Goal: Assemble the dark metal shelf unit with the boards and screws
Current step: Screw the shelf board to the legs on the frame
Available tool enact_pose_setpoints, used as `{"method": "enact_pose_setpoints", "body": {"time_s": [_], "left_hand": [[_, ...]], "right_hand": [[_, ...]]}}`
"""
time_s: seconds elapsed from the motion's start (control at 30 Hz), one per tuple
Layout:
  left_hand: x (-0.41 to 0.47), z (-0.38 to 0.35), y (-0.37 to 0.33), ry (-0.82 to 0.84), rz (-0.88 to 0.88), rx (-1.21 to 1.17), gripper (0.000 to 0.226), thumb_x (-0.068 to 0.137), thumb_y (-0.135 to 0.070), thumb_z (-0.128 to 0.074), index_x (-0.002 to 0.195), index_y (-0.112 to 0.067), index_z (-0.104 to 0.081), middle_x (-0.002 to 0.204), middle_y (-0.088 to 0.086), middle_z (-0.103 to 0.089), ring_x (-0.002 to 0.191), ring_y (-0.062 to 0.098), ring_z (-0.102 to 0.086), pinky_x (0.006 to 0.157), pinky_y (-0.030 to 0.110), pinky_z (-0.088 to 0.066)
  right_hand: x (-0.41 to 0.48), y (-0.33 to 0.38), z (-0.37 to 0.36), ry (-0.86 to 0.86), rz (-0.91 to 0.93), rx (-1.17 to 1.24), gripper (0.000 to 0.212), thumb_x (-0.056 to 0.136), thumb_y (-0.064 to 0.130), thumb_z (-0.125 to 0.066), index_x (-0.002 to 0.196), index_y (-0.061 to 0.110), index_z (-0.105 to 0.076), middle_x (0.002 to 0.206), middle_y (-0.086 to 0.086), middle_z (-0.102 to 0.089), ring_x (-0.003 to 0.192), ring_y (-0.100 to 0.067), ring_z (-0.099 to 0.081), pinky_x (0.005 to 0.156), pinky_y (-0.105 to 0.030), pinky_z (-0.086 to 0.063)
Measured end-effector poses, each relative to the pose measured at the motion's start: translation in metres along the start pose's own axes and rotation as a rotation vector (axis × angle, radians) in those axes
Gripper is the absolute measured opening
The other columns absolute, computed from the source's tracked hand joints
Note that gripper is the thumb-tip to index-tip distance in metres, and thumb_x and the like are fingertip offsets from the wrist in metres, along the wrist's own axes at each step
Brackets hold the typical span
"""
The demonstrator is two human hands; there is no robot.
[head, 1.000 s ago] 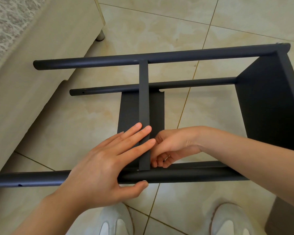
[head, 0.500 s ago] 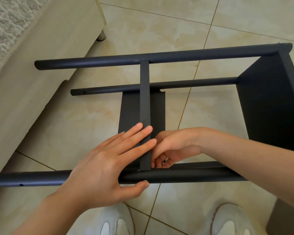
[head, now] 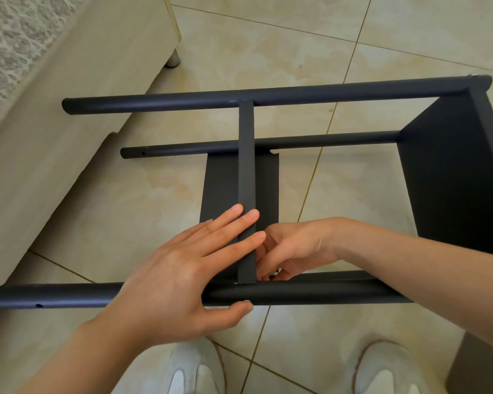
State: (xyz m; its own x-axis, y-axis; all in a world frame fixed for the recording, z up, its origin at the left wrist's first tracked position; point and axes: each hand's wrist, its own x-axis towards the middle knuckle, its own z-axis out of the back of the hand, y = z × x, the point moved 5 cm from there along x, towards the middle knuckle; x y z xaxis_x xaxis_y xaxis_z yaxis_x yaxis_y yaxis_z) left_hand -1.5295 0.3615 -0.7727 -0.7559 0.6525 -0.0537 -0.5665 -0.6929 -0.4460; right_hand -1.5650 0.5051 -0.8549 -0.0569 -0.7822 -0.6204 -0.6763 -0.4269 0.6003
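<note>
The dark metal shelf unit lies on its side on the tiled floor, with its long poles (head: 154, 102) running left to right. A narrow dark board (head: 246, 166) stands on edge between the far pole and the near pole (head: 325, 292). My left hand (head: 177, 280) presses flat on that board's edge with straight fingers, thumb under the near pole. My right hand (head: 296, 248) reaches in from the right, fingers curled, pinching a small bright screw (head: 276, 271) where the board meets the near pole. A larger dark end board (head: 453, 180) closes the unit at the right.
A beige upholstered piece of furniture (head: 54, 123) with a short leg (head: 172, 59) runs along the left. My two white shoes (head: 194, 371) stand just under the near pole. A dark block (head: 481, 365) sits at the bottom right corner.
Both hands stay in place at the board and near pole. The fingers of my right hand have shifted a little at the joint.
</note>
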Motion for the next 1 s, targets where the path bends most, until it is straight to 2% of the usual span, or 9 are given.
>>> {"method": "enact_pose_setpoints", "body": {"time_s": [0.07, 0.1, 0.17, 0.27, 0.43, 0.53, 0.73, 0.87, 1.0], "left_hand": [[-0.0001, -0.0005, -0.0001, 0.003, -0.001, 0.001, 0.078, 0.085, -0.058, -0.062, 0.154, -0.029, -0.039, 0.166, -0.013, -0.021, 0.153, 0.01, -0.016, 0.115, 0.047, -0.036], [0.0001, -0.0007, -0.0003, 0.003, -0.002, 0.004, 0.078, 0.085, -0.059, -0.062, 0.154, -0.03, -0.039, 0.166, -0.013, -0.021, 0.153, 0.01, -0.017, 0.115, 0.047, -0.036], [0.0008, -0.0009, -0.0005, -0.001, -0.005, 0.005, 0.077, 0.085, -0.058, -0.061, 0.154, -0.03, -0.039, 0.166, -0.013, -0.022, 0.153, 0.01, -0.017, 0.115, 0.046, -0.036], [0.002, -0.0005, -0.0001, -0.002, -0.006, -0.002, 0.077, 0.085, -0.058, -0.061, 0.154, -0.03, -0.039, 0.166, -0.013, -0.022, 0.153, 0.009, -0.016, 0.115, 0.045, -0.035], [0.0012, -0.0006, 0.0002, -0.005, -0.005, -0.011, 0.077, 0.085, -0.058, -0.061, 0.153, -0.03, -0.04, 0.166, -0.013, -0.022, 0.153, 0.009, -0.017, 0.115, 0.044, -0.035], [0.001, -0.0007, 0.0002, -0.004, -0.002, -0.007, 0.077, 0.085, -0.058, -0.061, 0.153, -0.03, -0.04, 0.166, -0.014, -0.021, 0.153, 0.009, -0.016, 0.115, 0.043, -0.035], [0.0013, -0.0006, 0.0004, -0.002, -0.005, 0.006, 0.077, 0.086, -0.059, -0.06, 0.154, -0.03, -0.039, 0.166, -0.013, -0.022, 0.153, 0.009, -0.016, 0.116, 0.043, -0.034], [0.0, -0.001, -0.0001, 0.007, -0.004, 0.041, 0.077, 0.087, -0.058, -0.06, 0.154, -0.029, -0.038, 0.166, -0.011, -0.021, 0.154, 0.01, -0.015, 0.117, 0.041, -0.031], [0.0016, -0.0008, -0.0026, 0.019, -0.008, 0.089, 0.076, 0.087, -0.059, -0.057, 0.155, -0.028, -0.037, 0.166, -0.01, -0.021, 0.154, 0.009, -0.013, 0.118, 0.038, -0.024]], "right_hand": [[-0.0008, -0.0005, -0.0007, 0.008, -0.001, 0.003, 0.018, 0.093, 0.001, -0.057, 0.097, 0.01, -0.073, 0.102, -0.011, -0.069, 0.096, -0.021, -0.065, 0.094, -0.036, -0.051], [-0.0005, -0.0013, -0.0009, 0.007, -0.002, 0.001, 0.019, 0.094, 0.002, -0.057, 0.104, 0.006, -0.072, 0.108, -0.016, -0.067, 0.1, -0.024, -0.063, 0.097, -0.038, -0.049], [0.0003, -0.0025, -0.0001, 0.003, -0.012, -0.003, 0.033, 0.095, 0.002, -0.055, 0.127, -0.006, -0.057, 0.128, -0.028, -0.057, 0.11, -0.03, -0.058, 0.104, -0.042, -0.045], [0.0007, -0.0019, -0.0011, 0.003, -0.029, 0.001, 0.041, 0.097, 0.002, -0.053, 0.136, -0.006, -0.048, 0.138, -0.028, -0.051, 0.118, -0.032, -0.056, 0.108, -0.044, -0.043], [0.0004, -0.0019, -0.0024, 0.008, -0.028, 0.025, 0.04, 0.097, 0.0, -0.05, 0.136, -0.007, -0.047, 0.134, -0.029, -0.052, 0.116, -0.033, -0.055, 0.109, -0.046, -0.04], [0.0017, -0.0022, -0.0024, 0.001, -0.022, 0.033, 0.041, 0.096, 0.0, -0.049, 0.135, -0.009, -0.046, 0.123, -0.026, -0.054, 0.11, -0.033, -0.053, 0.108, -0.046, -0.039], [0.004, -0.0002, -0.0028, -0.011, -0.04, 0.046, 0.047, 0.087, 0.006, -0.054, 0.132, -0.007, -0.05, 0.102, -0.017, -0.059, 0.086, -0.021, -0.059, 0.092, -0.037, -0.047], [0.0048, 0.0026, -0.0042, -0.011, -0.066, 0.032, 0.054, 0.086, 0.009, -0.055, 0.138, -0.002, -0.047, 0.108, -0.016, -0.059, 0.085, -0.018, -0.062, 0.088, -0.033, -0.049], [0.0025, 0.0023, -0.0038, -0.024, -0.078, 0.03, 0.049, 0.089, 0.008, -0.053, 0.137, -0.001, -0.049, 0.112, -0.017, -0.058, 0.091, -0.021, -0.06, 0.089, -0.034, -0.049]]}}
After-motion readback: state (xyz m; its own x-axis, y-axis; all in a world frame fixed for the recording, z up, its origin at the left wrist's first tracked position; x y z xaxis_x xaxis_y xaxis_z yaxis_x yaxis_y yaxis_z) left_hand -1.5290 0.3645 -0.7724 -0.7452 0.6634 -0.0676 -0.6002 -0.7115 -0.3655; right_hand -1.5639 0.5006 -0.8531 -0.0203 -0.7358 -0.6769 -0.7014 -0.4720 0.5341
